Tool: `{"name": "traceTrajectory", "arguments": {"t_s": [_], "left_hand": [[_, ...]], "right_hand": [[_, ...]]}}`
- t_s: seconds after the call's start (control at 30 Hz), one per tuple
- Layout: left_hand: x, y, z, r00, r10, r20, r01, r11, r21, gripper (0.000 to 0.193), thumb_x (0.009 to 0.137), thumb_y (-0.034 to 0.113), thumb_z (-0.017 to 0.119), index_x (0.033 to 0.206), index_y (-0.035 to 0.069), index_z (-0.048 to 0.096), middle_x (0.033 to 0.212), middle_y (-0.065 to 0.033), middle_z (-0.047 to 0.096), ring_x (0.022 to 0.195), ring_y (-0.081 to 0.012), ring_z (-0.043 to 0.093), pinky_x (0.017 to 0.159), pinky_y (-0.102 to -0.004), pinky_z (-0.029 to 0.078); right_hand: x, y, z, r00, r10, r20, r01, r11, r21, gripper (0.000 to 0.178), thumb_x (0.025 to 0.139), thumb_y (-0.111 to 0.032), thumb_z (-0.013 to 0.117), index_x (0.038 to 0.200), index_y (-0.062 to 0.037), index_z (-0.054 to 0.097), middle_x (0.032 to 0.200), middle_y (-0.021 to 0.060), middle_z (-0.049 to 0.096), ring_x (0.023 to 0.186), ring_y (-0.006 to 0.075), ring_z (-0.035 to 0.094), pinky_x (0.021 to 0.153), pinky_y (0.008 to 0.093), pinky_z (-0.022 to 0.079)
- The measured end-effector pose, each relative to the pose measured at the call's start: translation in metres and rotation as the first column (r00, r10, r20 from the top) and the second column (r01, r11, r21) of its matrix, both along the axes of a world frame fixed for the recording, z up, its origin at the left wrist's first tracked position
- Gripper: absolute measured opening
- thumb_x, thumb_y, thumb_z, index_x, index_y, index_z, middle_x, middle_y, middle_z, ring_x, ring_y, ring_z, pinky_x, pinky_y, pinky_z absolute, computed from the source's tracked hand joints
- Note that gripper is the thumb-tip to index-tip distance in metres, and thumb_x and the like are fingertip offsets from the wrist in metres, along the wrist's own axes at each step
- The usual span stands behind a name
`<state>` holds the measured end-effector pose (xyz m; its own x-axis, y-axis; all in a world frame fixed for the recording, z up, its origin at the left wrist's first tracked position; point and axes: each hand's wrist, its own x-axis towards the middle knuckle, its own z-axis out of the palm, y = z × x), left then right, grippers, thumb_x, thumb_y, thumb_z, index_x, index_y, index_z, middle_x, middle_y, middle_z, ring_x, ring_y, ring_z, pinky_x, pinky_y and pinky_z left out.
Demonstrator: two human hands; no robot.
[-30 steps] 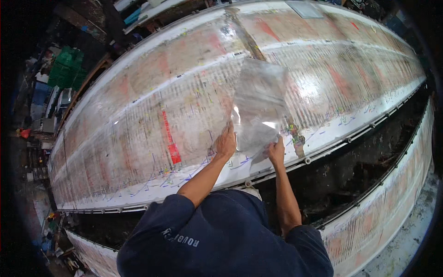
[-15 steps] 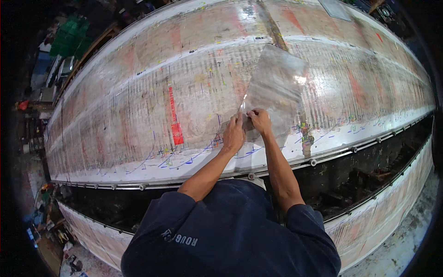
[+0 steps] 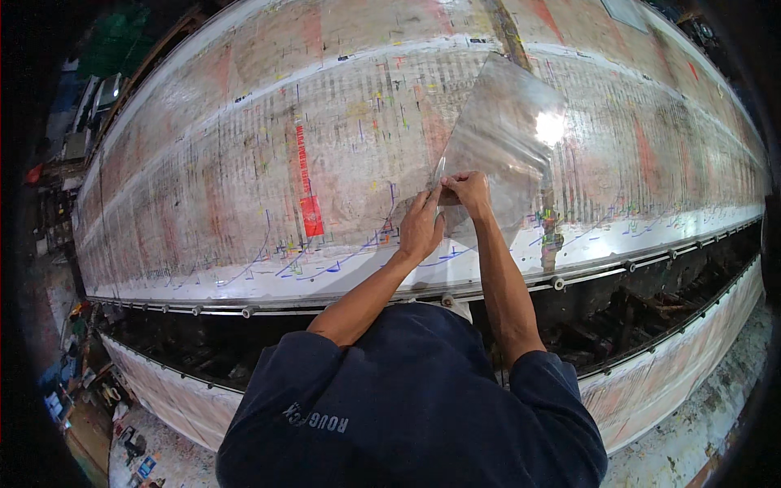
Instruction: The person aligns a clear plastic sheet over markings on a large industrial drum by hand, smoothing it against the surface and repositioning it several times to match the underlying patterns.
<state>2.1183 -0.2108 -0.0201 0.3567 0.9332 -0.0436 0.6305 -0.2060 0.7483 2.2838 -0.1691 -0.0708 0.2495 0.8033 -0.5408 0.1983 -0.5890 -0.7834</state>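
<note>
A clear, smudged plastic sheet (image 3: 506, 114) lies tilted over the long stained tabletop (image 3: 211, 195), catching a bright glare at its right side. My right hand (image 3: 472, 193) pinches the sheet's left edge between thumb and bent fingers. Just left of it and nearer to me, my left hand (image 3: 421, 226) reaches up to the same edge, its fingertips nearly meeting those of the right. That edge curls up slightly at the fingers. What the left thumb presses on is partly hidden.
A red printed strip (image 3: 311, 213) is on the tabletop left of my hands, among coloured ink marks. Along the near edge runs a metal rail (image 3: 366, 307) with round stops. A dark gap separates it from another stained table (image 3: 175, 407). Another flat sheet (image 3: 625, 14) lies far right.
Both hands have shifted slightly up and right in view, with the plastic sheet. The left fingers have come closer to the right fingertips, and the view itself has moved a little.
</note>
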Motion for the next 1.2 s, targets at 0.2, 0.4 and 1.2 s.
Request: {"name": "traceTrajectory", "arguments": {"t_s": [0.2, 0.4, 1.2], "left_hand": [[0.001, 0.003, 0.002, 0.999, -0.037, 0.039, 0.037, 0.999, -0.006, 0.056, 0.085, 0.009, 0.065, 0.139, 0.003, 0.052, 0.123, -0.0208, 0.058, 0.113, -0.0405, 0.057, 0.095, -0.0446, 0.047], [-0.007, 0.004, -0.005, 0.999, 0.017, 0.044, -0.018, 1.000, 0.012, 0.051, 0.085, 0.009, 0.065, 0.134, 0.000, 0.055, 0.121, -0.0206, 0.060, 0.112, -0.0405, 0.058, 0.097, -0.0450, 0.046], [0.018, 0.065, -0.011, 0.960, 0.037, -0.278, -0.100, 0.971, -0.217, 0.043, 0.089, 0.019, 0.066, 0.123, 0.006, 0.043, 0.099, -0.0273, 0.068, 0.094, -0.0453, 0.067, 0.080, -0.0532, 0.051]], "right_hand": [[0.006, -0.001, -0.013, 0.990, -0.008, 0.138, 0.009, 1.000, -0.008, 0.021, 0.082, -0.018, 0.079, 0.088, 0.0024, 0.077, 0.073, 0.0092, 0.073, 0.064, 0.0130, 0.068, 0.063, 0.0287, 0.055], [-0.007, 0.003, 0.000, 0.993, -0.012, 0.117, 0.014, 1.000, -0.020, 0.020, 0.083, -0.017, 0.079, 0.087, 0.0021, 0.077, 0.074, 0.0091, 0.074, 0.063, 0.0144, 0.070, 0.062, 0.0290, 0.056], [0.050, -0.039, 0.022, 0.811, -0.048, 0.583, -0.033, 0.991, 0.127, 0.026, 0.092, -0.023, 0.052, 0.111, -0.0053, 0.055, 0.092, 0.0290, 0.068, 0.086, 0.0510, 0.063, 0.076, 0.0591, 0.048]]}}
